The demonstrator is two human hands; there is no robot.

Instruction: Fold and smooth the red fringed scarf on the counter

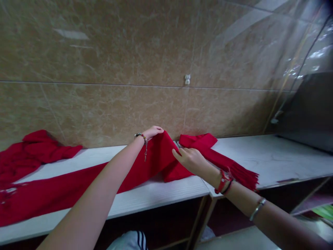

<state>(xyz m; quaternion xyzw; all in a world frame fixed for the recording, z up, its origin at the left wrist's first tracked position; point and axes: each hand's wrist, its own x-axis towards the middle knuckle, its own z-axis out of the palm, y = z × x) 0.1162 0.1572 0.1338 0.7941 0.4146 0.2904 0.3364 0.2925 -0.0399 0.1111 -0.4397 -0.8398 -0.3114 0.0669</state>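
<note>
A long red scarf (80,187) stretches across the white tabletop from the left edge to the middle. My left hand (154,132) pinches its upper edge and lifts the cloth into a raised fold. Lower and to the right, my right hand (191,159) is closed at the scarf's other edge, thumb against the cloth; the fingertips are partly hidden. Behind and right of that hand lies red cloth with a fringed end (244,173); I cannot tell whether it is the same scarf.
A crumpled red cloth (44,152) lies at the back left. The white tabletop (239,149) meets a tiled wall (117,114) with a small white hook (187,79). A large dark object (312,111) stands at the far right. Open shelf space lies underneath.
</note>
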